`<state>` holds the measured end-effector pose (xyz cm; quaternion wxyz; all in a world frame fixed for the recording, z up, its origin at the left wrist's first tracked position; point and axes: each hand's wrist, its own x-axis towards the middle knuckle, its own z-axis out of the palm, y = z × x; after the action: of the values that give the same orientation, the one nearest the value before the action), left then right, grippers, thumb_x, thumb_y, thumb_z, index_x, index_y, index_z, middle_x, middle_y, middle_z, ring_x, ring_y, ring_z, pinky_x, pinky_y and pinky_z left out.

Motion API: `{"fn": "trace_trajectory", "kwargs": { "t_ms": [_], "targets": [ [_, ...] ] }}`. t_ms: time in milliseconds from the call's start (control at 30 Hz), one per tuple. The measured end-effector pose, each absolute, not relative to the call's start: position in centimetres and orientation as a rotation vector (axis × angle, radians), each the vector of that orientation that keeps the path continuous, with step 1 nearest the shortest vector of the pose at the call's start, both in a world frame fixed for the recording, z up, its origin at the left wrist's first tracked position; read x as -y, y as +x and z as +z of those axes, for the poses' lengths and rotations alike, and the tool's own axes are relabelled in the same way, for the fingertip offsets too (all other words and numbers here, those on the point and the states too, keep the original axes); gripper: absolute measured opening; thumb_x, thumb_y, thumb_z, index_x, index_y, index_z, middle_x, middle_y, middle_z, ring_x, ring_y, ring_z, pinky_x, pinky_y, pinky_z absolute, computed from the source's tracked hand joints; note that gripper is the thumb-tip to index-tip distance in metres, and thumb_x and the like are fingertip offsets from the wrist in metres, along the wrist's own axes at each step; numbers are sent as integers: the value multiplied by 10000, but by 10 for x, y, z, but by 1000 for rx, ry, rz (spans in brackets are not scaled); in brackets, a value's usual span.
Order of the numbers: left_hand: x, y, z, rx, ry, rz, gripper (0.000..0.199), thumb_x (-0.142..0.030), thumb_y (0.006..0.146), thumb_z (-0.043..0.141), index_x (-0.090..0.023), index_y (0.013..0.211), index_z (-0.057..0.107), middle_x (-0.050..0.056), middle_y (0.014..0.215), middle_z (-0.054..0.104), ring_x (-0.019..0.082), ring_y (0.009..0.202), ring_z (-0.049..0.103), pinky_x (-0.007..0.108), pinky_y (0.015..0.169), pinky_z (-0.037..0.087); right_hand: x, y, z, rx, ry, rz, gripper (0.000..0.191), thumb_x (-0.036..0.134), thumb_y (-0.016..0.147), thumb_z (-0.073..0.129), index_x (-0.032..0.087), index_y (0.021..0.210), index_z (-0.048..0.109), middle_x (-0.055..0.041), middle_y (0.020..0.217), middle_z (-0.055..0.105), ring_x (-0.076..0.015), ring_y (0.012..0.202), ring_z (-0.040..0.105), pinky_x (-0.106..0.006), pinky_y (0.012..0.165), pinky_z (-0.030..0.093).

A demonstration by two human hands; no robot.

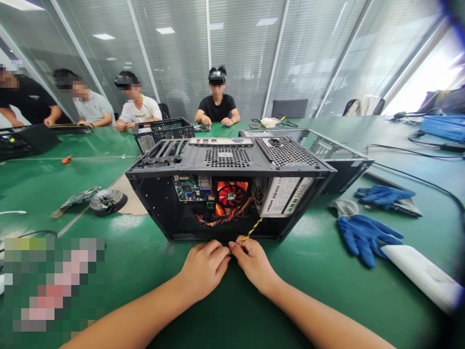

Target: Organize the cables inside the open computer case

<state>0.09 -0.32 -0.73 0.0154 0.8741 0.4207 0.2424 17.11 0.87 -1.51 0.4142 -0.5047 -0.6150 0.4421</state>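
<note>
Your left hand (pixel 205 267) and your right hand (pixel 253 263) were close together in front of the open computer case (pixel 192 158), above the green table (pixel 232 315). The fingers of both hands were closed on the yellow-and-black cable (pixel 255 227), which ran down from near the power supply (pixel 285 196) to your fingertips. The case stood on the table just beyond your hands, its vented panel facing up and its open side toward you. Inside, the red fan (pixel 230 195) sat left of the power supply, with the circuit board (pixel 189 188) farther left and multicoloured wires (pixel 214 222) below the fan. To the right of the case lay the blue-and-grey gloves (pixel 365 237), one of them by a white object (pixel 423 274). To the left, a round part (pixel 108 200) rested near a brown sheet (pixel 132 195). Across the table sat a person in a black shirt (pixel 217 107), hands near a small board (pixel 202 128)
</note>
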Motion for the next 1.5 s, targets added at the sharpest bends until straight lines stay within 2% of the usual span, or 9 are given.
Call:
{"fn": "trace_trajectory", "kwargs": {
  "t_ms": [167, 333, 533, 700, 933, 1200, 1433, 1500],
  "targets": [
    [2, 2, -2, -1292, 2748, 811, 154, -148, 901, 515, -194, 884, 661, 35, 812, 607, 174, 704, 580, 311, 674, 507, -9, 171, -16, 1543, -1257, 1094, 374, 385, 886, 519, 225, 584, 367, 63, 549, 326, -114, 520, 318, -261, 505, 267],
    [3, 3, 0, -1331, 2714, 858, 116, -195, 915, 545, -195, 892, 659, 27, 737, 607, 184, 681, 565, 323, 660, 466, -11, 172, -21, 1535, -1260, 1124, 366, 395, 897, 511, 224, 596, 394, 66, 530, 340, -111, 503, 321, -256, 485, 262],
    [3, 3, 2, -1403, 2579, 833, 96, -190, 892, 590, -189, 801, 624, 11, 736, 622, 186, 703, 572, 335, 674, 433, -11, 172, -21, 1515, -1263, 1168, 362, 402, 900, 506, 228, 606, 385, 70, 516, 337, -106, 487, 316, -251, 470, 252],
    [1, 1, 4, -1407, 2559, 843, 110, -196, 907, 590, -202, 833, 670, 29, 838, 632, 191, 793, 561, 330, 726, 441, -10, 172, -21, 1505, -1267, 1188, 359, 406, 898, 508, 229, 612, 380, 77, 509, 328, -102, 476, 307, -251, 463, 241],
    [1, 4, 8, -1493, 2636, 635, 150, -221, 930, 561, -201, 827, 668, 14, 728, 625, 199, 729, 567, 340, 666, 391, -11, 171, -21, 1523, -1256, 1197, 365, 395, 893, 506, 231, 600, 365, 79, 507, 310, -98, 476, 295, -250, 461, 237],
    [1, 4, 8, -1461, 2632, 562, 152, -180, 940, 519, -194, 870, 653, 19, 760, 638, 203, 737, 582, 346, 685, 413, -8, 171, -19, 1514, -1237, 1240, 370, 404, 893, 511, 231, 603, 360, 79, 505, 320, -93, 462, 296, -248, 451, 234],
    [-1, 2, 2, -1343, 2608, 758, 138, -179, 937, 525, -183, 914, 662, 55, 909, 623, 196, 806, 570, 345, 749, 470, -10, 172, -21, 1496, -1240, 1239, 359, 393, 891, 517, 229, 608, 368, 80, 503, 331, -93, 461, 305, -244, 450, 239],
    [0, 1, 0, -1331, 2629, 782, 143, -178, 937, 520, -178, 901, 659, 60, 900, 614, 196, 799, 563, 342, 740, 473, -10, 171, -22, 1487, -1242, 1236, 351, 393, 888, 518, 230, 613, 374, 82, 500, 331, -93, 455, 306, -245, 448, 238]
  ]
}}
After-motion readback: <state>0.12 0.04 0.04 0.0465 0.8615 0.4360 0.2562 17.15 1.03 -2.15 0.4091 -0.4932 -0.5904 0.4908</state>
